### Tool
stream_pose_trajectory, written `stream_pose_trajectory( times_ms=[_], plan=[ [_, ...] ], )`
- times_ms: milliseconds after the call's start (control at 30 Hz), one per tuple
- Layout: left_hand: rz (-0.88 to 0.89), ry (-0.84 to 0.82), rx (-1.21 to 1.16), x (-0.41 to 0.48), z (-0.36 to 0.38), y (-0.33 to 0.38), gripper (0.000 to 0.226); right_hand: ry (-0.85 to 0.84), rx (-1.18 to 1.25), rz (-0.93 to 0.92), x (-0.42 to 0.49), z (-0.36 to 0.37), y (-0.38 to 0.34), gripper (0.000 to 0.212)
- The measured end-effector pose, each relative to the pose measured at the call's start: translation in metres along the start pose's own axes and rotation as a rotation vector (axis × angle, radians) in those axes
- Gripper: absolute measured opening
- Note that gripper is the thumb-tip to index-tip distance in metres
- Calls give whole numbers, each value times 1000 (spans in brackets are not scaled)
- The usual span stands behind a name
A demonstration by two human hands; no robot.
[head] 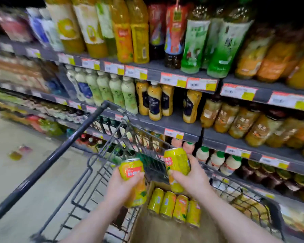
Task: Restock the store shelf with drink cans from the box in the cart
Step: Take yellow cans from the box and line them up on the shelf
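Observation:
My left hand [120, 187] grips a yellow drink can [132, 170] with an orange label, held above the wire cart [81, 193]. In my right hand [194, 179] is a second yellow can [176, 163], tilted, raised over the open cardboard box [147, 225] in the cart. Several more yellow cans [174, 206] stand in a row inside the box. The shelf [174, 125] rises just behind the cart.
The cart's dark handle bar [47, 162] slants across the left. Shelves hold rows of bottled drinks [153, 100] with price tags [174, 133] on their edges. There is a gap between bottles on the middle shelf [178, 106]. Pale floor [16, 172] lies to the left.

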State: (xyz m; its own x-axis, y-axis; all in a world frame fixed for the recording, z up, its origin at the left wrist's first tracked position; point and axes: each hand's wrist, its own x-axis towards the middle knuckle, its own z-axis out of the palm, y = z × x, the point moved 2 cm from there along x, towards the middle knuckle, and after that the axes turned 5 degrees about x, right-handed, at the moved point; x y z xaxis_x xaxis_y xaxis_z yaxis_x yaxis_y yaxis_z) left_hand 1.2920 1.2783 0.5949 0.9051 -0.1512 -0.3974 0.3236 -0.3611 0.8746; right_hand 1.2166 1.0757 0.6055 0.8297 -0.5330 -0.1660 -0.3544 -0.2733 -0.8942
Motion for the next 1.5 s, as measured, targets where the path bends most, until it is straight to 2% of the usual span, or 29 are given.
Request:
stream_pose_trajectory(
  times_ms=[133,233,333,400,467,533,667,733,800,933,1067,1233,1367,1433,1500],
  plan=[
    [90,76,-122,-18,-54,43,35,-84,56,-150,2,19,-63,59],
    [159,177,-220,-34,-115,66,44,-164,77,-256,0,51,-120,57],
    [230,318,-271,-46,-179,72,30,-256,115,-340,-8,95,-173,60],
    [238,410,-324,-52,-223,66,23,-315,175,-366,-17,131,-202,51],
    [235,471,-364,-59,-268,56,21,-379,228,-362,-29,170,-228,40],
    [231,490,-382,-67,-314,42,27,-448,266,-334,-44,213,-250,40],
    [204,505,-360,-83,-411,13,66,-503,323,-328,-79,304,-291,38],
    [208,534,-345,-88,-460,-1,78,-544,357,-320,-96,349,-312,44],
    [223,568,-350,-89,-505,-13,77,-582,390,-310,-111,391,-331,46],
    [242,601,-429,-83,-572,-23,58,-631,429,-296,-128,455,-363,39],
    [256,586,-477,-59,-619,-31,52,-644,411,-309,-121,502,-393,51],
    [222,593,-482,-13,-668,-41,65,-631,399,-327,-85,558,-426,36],
    [221,592,-466,47,-713,-35,59,-635,427,-324,-39,610,-451,26],
    [235,602,-458,87,-735,-25,49,-647,447,-321,-10,638,-464,33],
    [239,595,-438,130,-754,-10,52,-648,456,-313,23,664,-478,46]
  ],
)
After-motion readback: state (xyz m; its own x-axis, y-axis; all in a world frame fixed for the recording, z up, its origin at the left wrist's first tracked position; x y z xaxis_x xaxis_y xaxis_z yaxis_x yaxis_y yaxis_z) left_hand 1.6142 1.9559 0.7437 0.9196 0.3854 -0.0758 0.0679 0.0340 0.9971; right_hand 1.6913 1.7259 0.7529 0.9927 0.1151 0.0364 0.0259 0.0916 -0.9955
